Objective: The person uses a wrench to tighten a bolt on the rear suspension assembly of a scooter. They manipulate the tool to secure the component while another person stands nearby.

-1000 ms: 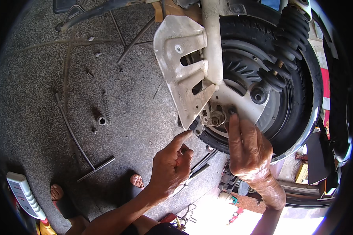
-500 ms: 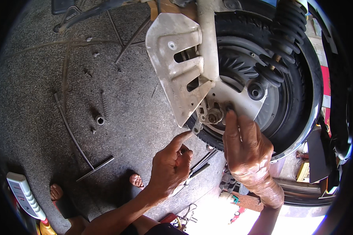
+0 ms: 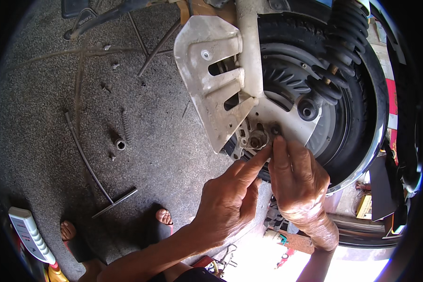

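Observation:
A pale metal frame plate (image 3: 291, 120) lies over the hub of a black-tyred wheel (image 3: 357, 117). It carries a greasy axle nut (image 3: 257, 140) and, beside that, a small dark round bolt or hole (image 3: 275, 129). My right hand (image 3: 300, 185) has its fingertips together just below this dark spot; whatever they pinch is too small to make out. My left hand (image 3: 228, 202) stretches its index finger to the right fingertips, under the axle nut, with the thumb apart and nothing visible in it. A slotted pale bracket (image 3: 207, 80) hangs left of the nut.
A coil-spring shock absorber (image 3: 343, 51) rises at upper right. On the speckled floor lie a T-handle wrench (image 3: 113, 203), a socket (image 3: 120, 144), a thin spring (image 3: 125, 123) and small loose parts. A white power strip (image 3: 30, 235) is at lower left, near my feet.
My left hand has moved right and up, extending its index finger to the right fingertips. My right fingertips have dropped slightly, uncovering the dark round spot.

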### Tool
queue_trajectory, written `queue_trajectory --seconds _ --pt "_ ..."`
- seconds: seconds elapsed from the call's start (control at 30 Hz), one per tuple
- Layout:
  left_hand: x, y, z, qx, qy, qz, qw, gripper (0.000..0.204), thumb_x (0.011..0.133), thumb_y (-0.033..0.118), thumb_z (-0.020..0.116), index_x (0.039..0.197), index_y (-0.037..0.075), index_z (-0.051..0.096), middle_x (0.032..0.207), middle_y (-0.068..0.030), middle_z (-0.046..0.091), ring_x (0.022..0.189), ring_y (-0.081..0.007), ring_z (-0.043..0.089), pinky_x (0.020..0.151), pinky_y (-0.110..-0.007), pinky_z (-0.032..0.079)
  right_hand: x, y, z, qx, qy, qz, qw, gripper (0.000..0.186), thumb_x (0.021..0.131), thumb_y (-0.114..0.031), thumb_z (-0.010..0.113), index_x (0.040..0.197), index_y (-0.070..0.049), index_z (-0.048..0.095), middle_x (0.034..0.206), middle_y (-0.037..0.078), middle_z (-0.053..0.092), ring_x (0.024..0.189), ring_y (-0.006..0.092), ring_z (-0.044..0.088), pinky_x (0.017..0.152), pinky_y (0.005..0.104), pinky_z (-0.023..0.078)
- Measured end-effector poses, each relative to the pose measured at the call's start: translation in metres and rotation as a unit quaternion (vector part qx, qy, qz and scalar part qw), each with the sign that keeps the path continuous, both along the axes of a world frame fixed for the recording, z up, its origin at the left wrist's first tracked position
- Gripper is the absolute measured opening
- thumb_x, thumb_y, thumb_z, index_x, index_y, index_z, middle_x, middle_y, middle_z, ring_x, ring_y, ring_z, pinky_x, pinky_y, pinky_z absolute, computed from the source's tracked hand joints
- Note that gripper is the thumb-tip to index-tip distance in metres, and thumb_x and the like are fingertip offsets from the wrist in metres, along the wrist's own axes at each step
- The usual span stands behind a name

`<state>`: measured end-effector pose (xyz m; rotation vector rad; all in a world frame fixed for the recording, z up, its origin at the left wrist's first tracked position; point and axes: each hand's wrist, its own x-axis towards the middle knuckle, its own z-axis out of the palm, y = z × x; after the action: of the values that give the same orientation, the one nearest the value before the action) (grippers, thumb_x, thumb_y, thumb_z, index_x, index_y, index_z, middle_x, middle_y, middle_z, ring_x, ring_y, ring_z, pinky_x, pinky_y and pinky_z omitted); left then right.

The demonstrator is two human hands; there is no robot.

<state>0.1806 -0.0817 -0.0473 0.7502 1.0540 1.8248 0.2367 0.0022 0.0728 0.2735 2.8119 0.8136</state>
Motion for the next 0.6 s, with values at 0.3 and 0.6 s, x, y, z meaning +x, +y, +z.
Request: queue_trajectory --seconds 0.3,0.6 --pt "0.005 0.002 0.001 0.006 -0.009 0.033 0.999 0.062 0.083 -0.007 0.059 0.139 0.016 0.047 0.089 -0.0115 0.061 0.069 -0.021 0.063 0.06 -0.033 0.051 0.001 0.005 -0.002 0.008 0.016 0.059 0.998 0.04 0.064 -0.001 0.065 0.101 0.015 0.061 0.088 0.016 0.054 0.069 0.0208 0.061 0.052 0.0293 0.055" --pt "-0.003 0.002 -0.003 0.003 0.01 0.02 1.0 0.053 0.085 -0.011 0.057 0.134 0.009 0.054 0.08 -0.0075 0.056 0.067 -0.0116 0.053 0.06 -0.025 0.045 -0.003 -0.002 0.0 -0.02 0.02 -0.035 0.999 0.037 0.071 0.007 0.072 0.107 0.002 0.066 0.093 0.011 0.059 0.075 0.0243 0.067 0.063 0.0316 0.058"
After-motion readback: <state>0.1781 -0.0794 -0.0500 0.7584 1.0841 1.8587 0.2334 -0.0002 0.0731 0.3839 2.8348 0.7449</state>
